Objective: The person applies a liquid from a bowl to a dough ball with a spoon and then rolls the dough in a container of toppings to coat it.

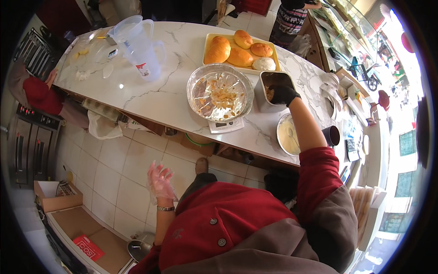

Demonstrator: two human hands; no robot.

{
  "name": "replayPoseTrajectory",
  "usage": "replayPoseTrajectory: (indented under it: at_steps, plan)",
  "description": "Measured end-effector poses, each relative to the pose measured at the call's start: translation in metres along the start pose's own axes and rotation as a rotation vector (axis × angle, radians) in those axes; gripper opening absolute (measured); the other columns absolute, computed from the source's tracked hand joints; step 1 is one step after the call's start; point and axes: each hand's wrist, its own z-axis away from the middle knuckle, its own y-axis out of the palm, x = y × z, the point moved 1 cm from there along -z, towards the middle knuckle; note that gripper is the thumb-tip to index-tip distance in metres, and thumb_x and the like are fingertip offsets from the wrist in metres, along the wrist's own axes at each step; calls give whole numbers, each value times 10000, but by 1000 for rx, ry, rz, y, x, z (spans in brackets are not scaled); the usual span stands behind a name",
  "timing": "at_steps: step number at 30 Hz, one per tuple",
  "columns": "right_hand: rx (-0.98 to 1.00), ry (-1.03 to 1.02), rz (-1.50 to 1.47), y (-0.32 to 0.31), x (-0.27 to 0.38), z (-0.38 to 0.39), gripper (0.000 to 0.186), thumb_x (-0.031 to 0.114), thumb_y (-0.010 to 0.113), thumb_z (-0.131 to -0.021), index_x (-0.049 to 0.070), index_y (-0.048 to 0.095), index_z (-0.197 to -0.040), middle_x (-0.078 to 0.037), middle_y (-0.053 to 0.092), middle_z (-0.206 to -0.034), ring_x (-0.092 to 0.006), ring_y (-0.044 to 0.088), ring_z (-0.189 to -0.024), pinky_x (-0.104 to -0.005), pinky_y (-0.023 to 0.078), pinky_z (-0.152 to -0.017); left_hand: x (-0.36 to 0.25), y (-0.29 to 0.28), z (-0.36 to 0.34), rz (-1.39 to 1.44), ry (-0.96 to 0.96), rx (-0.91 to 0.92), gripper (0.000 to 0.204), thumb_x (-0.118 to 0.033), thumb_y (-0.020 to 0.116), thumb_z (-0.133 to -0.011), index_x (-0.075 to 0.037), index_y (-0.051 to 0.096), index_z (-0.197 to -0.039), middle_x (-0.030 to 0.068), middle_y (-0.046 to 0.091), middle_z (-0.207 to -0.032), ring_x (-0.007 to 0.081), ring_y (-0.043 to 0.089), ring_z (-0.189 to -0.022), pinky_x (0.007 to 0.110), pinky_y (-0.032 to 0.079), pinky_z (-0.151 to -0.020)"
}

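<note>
My right hand (283, 95) in a black glove reaches into a deep metal container (269, 108) holding tan crumbly bits, its fingertips hidden inside. My left hand (159, 180), in a clear plastic glove, hangs low beside the counter, fingers apart and holding nothing. A round foil tray (199, 92) with flakes scattered in it sits on a white digital scale (226, 127). Behind stands a yellow tray (206, 61) of several golden buns (239, 56) and one pale bun (263, 64). A bowl of pale yellow stuff (287, 134) lies below the metal container.
Clear plastic jugs (146, 57) stand on the marble counter (96, 73). A dark cup (331, 136) sits at right. A co-worker in red (41, 93) is at the far left, another (288, 25) beside a glass display case. An oven (34, 150) and cardboard boxes (59, 195) occupy the left.
</note>
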Motion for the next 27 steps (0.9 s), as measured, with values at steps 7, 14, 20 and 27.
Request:
replayPoseTrajectory:
  at_steps: [7, 14, 20, 27]
  plan:
    - [13, 660, -987, -22, 25, -2, 215, 144, 595, -767, 33, 610, -950, -53, 607, -818, -149, 565, -653, -329, 478, -557, -1, -5, 1, 27, -7, 75, 396, -320, 525, -847, -150, 452, -1197, 48, 490, -1022, 211, 496, -851, 362, 408, -762]
    - [79, 885, -1264, -26, 9, 7, 309, 102, 678, -682, 56, 614, -981, -65, 626, -810, -157, 593, -658, -284, 498, -591, 4, -10, -1, 32, -11, 34, 382, -317, 537, -839, -145, 462, -1172, 61, 498, -1008, 215, 507, -827, 362, 426, -724]
    - [111, 44, -223, -83, 18, 3, 214, 143, 673, -679, 60, 678, -876, -93, 655, -750, -145, 584, -585, -282, 478, -609, 0, -6, 3, 19, -7, 16, 374, -310, 525, -846, -141, 463, -1174, 64, 501, -999, 214, 503, -822, 365, 432, -735]
    - [135, -95, -544, -89, 96, -42, 289, 97, 651, -729, 47, 624, -1012, -63, 659, -846, -110, 587, -672, -252, 484, -691, -4, 6, 6, 3, -22, 26, 366, -289, 512, -848, -127, 461, -1172, 61, 493, -989, 207, 501, -818, 356, 440, -717]
